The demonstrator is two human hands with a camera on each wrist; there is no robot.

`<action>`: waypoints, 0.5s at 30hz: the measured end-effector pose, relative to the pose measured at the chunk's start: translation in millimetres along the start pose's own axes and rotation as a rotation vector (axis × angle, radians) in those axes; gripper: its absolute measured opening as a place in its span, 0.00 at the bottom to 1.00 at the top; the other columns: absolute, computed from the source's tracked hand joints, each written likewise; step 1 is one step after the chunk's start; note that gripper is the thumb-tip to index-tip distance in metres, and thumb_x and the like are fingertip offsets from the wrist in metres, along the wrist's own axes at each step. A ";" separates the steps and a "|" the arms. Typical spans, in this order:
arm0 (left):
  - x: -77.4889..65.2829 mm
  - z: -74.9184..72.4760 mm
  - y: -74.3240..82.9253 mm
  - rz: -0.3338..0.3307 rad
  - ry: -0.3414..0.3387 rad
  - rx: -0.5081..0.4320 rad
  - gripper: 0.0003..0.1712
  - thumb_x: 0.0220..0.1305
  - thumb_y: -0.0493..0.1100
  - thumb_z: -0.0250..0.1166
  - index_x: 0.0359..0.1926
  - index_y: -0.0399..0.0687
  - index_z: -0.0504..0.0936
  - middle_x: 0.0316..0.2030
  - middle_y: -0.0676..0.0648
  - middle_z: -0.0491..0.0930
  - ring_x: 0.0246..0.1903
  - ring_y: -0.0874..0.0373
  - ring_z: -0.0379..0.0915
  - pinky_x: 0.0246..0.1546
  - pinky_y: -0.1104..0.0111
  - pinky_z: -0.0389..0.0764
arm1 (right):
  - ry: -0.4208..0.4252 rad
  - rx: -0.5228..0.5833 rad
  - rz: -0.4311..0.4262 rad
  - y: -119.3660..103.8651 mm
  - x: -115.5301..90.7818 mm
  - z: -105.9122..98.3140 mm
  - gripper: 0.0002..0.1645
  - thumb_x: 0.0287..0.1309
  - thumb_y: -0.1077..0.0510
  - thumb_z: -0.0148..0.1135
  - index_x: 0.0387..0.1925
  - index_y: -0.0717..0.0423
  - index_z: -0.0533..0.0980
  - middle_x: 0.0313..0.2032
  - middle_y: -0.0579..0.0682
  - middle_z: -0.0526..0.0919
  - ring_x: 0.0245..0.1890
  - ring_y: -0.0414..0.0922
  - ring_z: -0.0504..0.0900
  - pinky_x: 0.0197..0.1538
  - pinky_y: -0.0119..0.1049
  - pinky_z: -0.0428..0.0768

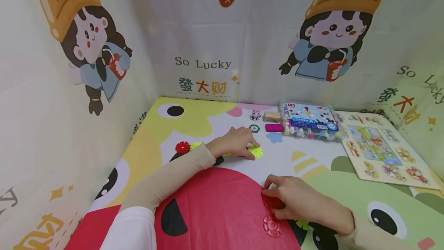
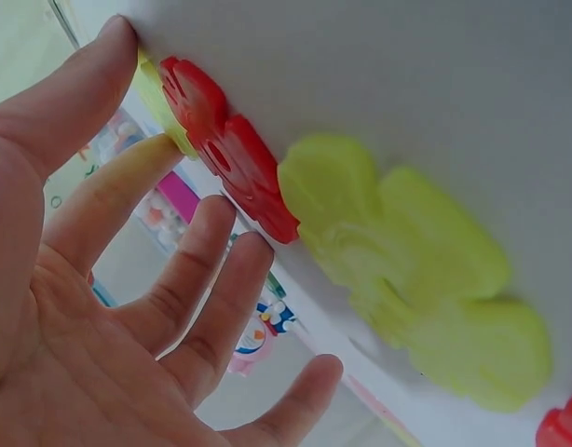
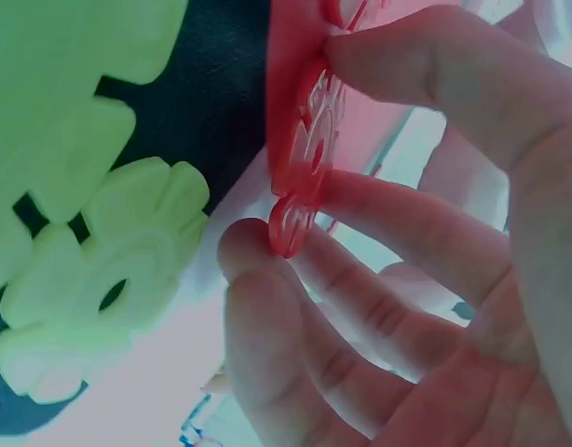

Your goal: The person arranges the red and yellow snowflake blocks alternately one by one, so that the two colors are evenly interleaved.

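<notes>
Left hand (image 1: 237,142) has its thumb and index finger at opposite edges of a yellow snowflake disc (image 1: 256,152); its other fingers are spread apart. That disc ends a row of alternating colours, with a red disc (image 2: 230,154) beside it, then a yellow disc (image 2: 398,270) in the left wrist view. My right hand (image 1: 300,200) pinches a red snowflake disc (image 3: 309,140), partly covered by the fingers in the head view. Another red disc (image 1: 272,225) lies just nearer on the red cloth print. Yellow-green discs (image 3: 109,279) lie under that hand's wrist.
Behind the row are a small figurine (image 1: 255,115), a round green-and-white token (image 1: 254,128), a wooden block (image 1: 272,117) and a magenta block (image 1: 274,127). A clear plastic box (image 1: 312,120) and a puzzle board (image 1: 388,147) stand at right. Printed curtains enclose the table.
</notes>
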State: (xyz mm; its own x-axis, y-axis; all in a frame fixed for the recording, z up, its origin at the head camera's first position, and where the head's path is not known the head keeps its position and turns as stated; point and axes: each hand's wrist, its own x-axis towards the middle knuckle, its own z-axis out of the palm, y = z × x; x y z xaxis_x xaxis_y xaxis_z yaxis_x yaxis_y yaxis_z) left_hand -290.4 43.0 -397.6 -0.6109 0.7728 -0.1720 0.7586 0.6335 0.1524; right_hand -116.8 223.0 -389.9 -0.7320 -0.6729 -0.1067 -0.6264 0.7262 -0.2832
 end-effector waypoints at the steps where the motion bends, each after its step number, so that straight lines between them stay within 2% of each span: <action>1: 0.4 0.2 -0.1 0.000 0.001 -0.001 0.30 0.51 0.67 0.66 0.57 0.73 0.76 0.44 0.55 0.71 0.42 0.61 0.62 0.42 0.59 0.67 | 0.000 -0.008 -0.010 0.3 -0.5 0.4 0.15 0.49 0.49 0.68 0.42 0.36 0.82 0.43 0.38 0.77 0.31 0.27 0.72 0.32 0.24 0.73; 5: 1.5 1.1 -1.0 -0.003 0.000 -0.008 0.31 0.51 0.67 0.66 0.57 0.74 0.76 0.44 0.56 0.71 0.42 0.61 0.62 0.41 0.59 0.67 | -0.023 0.018 -0.038 4.3 -4.2 0.1 0.20 0.52 0.49 0.67 0.49 0.37 0.80 0.47 0.38 0.75 0.38 0.30 0.74 0.36 0.25 0.76; 9: 1.8 2.1 -2.0 -0.008 0.000 -0.011 0.31 0.50 0.67 0.66 0.57 0.75 0.76 0.43 0.56 0.71 0.41 0.62 0.62 0.40 0.60 0.66 | -0.067 0.093 -0.050 9.9 -6.6 -2.7 0.26 0.52 0.47 0.68 0.56 0.36 0.76 0.50 0.38 0.72 0.44 0.33 0.74 0.41 0.26 0.78; 15: 2.2 1.8 -2.0 -0.009 -0.001 -0.013 0.31 0.50 0.67 0.66 0.57 0.75 0.76 0.43 0.56 0.71 0.41 0.61 0.62 0.39 0.60 0.66 | -0.098 0.145 -0.059 14.4 -4.1 -4.3 0.27 0.50 0.48 0.70 0.54 0.35 0.77 0.48 0.38 0.73 0.44 0.33 0.74 0.40 0.24 0.78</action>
State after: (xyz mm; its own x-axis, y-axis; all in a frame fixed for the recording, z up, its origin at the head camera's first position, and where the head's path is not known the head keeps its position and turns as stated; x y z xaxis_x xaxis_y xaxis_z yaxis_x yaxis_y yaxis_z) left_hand -292.9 43.3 -400.1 -0.6174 0.7671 -0.1741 0.7500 0.6408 0.1638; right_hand -124.0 236.8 -389.4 -0.6612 -0.7291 -0.1764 -0.6169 0.6623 -0.4253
